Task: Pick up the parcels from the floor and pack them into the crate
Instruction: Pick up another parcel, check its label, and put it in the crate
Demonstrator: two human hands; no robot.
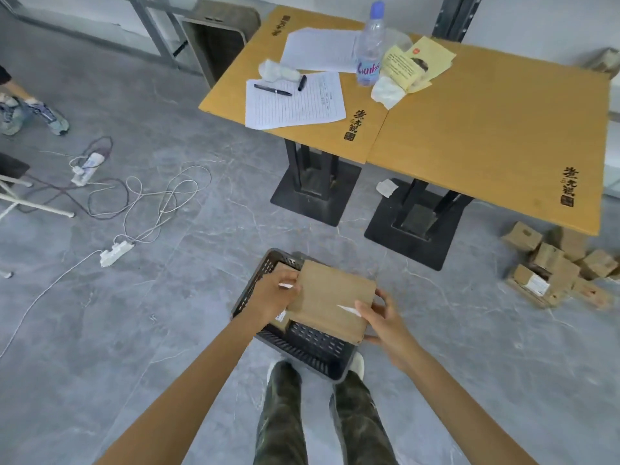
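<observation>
Parcel: a flat brown cardboard parcel (332, 300) is held roughly level just above the dark perforated plastic crate (302, 344), which is set on the grey floor at the person's feet, near the middle of the scene.
Left hand: the left hand (271, 293) is closed over the parcel's left edge, with the fingers curled onto it.
Right hand: the near right corner is pinched by the right hand (385, 320), thumb on top, fingers beneath.
Crate contents: a labelled brown parcel (281, 318) is seen low in the crate's left part; the rest is hidden by the held parcel.
Remaining parcels: a heap of small brown cardboard boxes (553, 266) is seen on the floor at the right, beside the wooden table (486, 129).
Handling: the parcel is judged light and fairly stiff, with a dry surface that is not slippery; its corners could be crushed by hard squeezing.
Where to hold: opposite edges are judged best, so that it can be lowered flat.
</observation>
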